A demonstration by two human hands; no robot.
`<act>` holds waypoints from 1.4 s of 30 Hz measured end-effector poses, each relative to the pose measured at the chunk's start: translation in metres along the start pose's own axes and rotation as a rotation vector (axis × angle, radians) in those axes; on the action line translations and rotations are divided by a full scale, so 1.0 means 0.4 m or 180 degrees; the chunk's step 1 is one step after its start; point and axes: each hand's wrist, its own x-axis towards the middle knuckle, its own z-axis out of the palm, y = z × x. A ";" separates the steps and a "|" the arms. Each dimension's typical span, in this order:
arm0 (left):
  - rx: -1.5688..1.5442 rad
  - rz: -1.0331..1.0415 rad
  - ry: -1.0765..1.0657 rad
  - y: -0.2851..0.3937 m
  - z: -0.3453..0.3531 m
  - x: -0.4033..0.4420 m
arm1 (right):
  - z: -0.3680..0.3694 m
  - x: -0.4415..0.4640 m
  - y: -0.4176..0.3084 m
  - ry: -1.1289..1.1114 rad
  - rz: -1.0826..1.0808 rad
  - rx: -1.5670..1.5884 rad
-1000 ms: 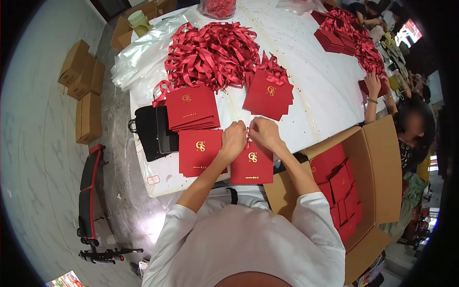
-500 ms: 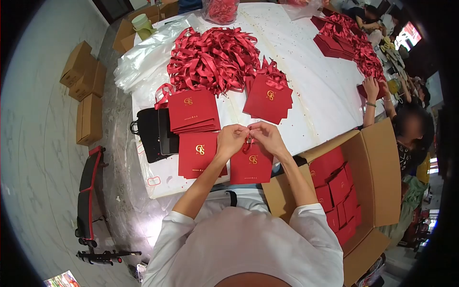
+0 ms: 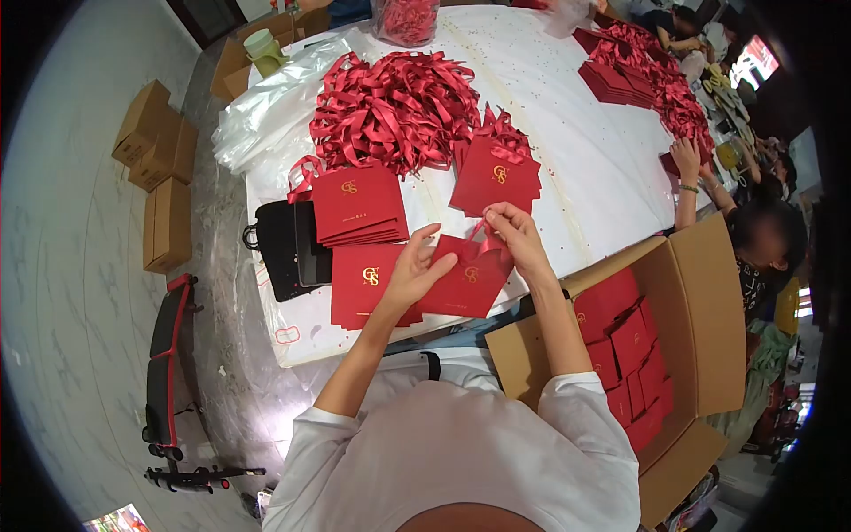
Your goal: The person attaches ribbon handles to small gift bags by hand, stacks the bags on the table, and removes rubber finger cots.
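My right hand (image 3: 517,238) pinches the red ribbon (image 3: 484,241) at the top of a red bag (image 3: 461,288) with a gold logo. The bag tilts at the table's near edge. My left hand (image 3: 418,269) has its fingers apart, the thumb at the bag's upper left corner. Left of it lies a stack of red bags (image 3: 368,284), partly under my left hand. Behind that is another stack of red bags (image 3: 357,202). Farther right are red bags with ribbons (image 3: 498,176). A heap of red ribbons (image 3: 394,111) lies beyond them.
An open carton (image 3: 709,319) holding red bags stands at the right. A black pouch (image 3: 277,251) and a dark flat device (image 3: 310,253) lie at the left, below clear plastic bags (image 3: 266,111). A co-worker's hand (image 3: 686,164) is at the table's right side.
My hands were together at the bag's top and have parted. The right moved up and right with the ribbon; the left opened and moved slightly down-left. The bag has tilted.
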 end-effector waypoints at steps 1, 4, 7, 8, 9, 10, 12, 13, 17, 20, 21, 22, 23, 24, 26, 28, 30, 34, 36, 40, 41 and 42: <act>0.0004 -0.0001 -0.0004 0.019 -0.002 -0.016 | -0.002 -0.001 -0.002 0.0064 0.0091 0.0076; -0.0686 0.0089 -0.0594 0.016 -0.013 -0.042 | 0.003 -0.003 -0.023 0.0338 0.0124 0.0250; -0.1508 0.0054 -0.0462 0.031 0.017 -0.092 | -0.010 0.016 -0.011 0.0477 0.0102 0.0581; -0.1778 0.0068 -0.0370 0.013 0.017 -0.111 | -0.012 0.017 -0.006 0.0595 0.0135 0.0686; -0.2051 0.0079 -0.0278 -0.019 0.012 -0.124 | -0.016 0.015 -0.004 0.0484 0.0168 0.0716; -0.1749 0.0186 -0.0292 -0.095 -0.013 -0.113 | -0.014 0.021 0.003 0.0473 0.0155 0.0712; -0.0481 0.0279 0.0335 -0.094 0.043 -0.122 | -0.005 0.033 0.024 0.0659 0.0198 0.1021; 0.0794 0.0345 0.0949 -0.084 0.074 -0.126 | 0.004 0.034 0.029 0.0618 0.0245 0.0880; 0.0614 0.1002 0.1301 -0.063 0.107 -0.153 | 0.017 0.064 0.037 0.0649 0.0205 0.0554; 0.0462 0.0882 0.1308 -0.052 0.098 -0.204 | -0.004 0.107 0.043 0.0707 0.0028 0.0340; 0.0469 0.0886 0.1316 -0.042 0.103 -0.213 | -0.007 0.114 0.039 0.0580 0.0066 0.0328; 0.0503 0.1012 0.1471 -0.030 0.111 -0.218 | 0.017 0.124 0.055 0.0682 -0.0019 0.0364; 0.0534 0.1140 0.1619 -0.023 0.113 -0.220 | 0.030 0.126 0.064 0.0693 -0.0049 0.0239; 0.0528 0.1157 0.1617 -0.026 0.105 -0.222 | 0.040 0.127 0.063 0.0705 -0.0083 0.0106; 0.0625 0.1010 0.1940 -0.029 0.075 -0.229 | 0.052 0.137 0.052 0.0533 -0.0089 -0.0160; 0.1036 0.1111 0.1806 0.002 0.046 -0.242 | 0.081 0.151 0.048 0.0550 -0.0249 -0.0305; 0.1233 0.1525 0.1874 -0.001 0.024 -0.241 | 0.091 0.198 0.075 0.0653 -0.0495 -0.1179; 0.3407 0.2311 0.1340 0.105 0.008 -0.236 | 0.159 0.274 0.093 0.0535 -0.1188 -0.2521; 0.3723 0.2231 0.1260 0.067 -0.004 -0.229 | 0.190 0.320 0.107 0.0503 -0.1232 -0.3148; 0.4369 0.1485 0.0634 0.007 -0.020 -0.217 | 0.211 0.371 0.144 0.0496 -0.1337 -0.3715; 0.4370 0.1484 0.0646 -0.003 -0.021 -0.216 | 0.209 0.384 0.158 0.0583 -0.1426 -0.3836; 0.4427 0.1299 0.0489 0.002 -0.015 -0.214 | 0.212 0.379 0.152 0.0590 -0.1575 -0.3731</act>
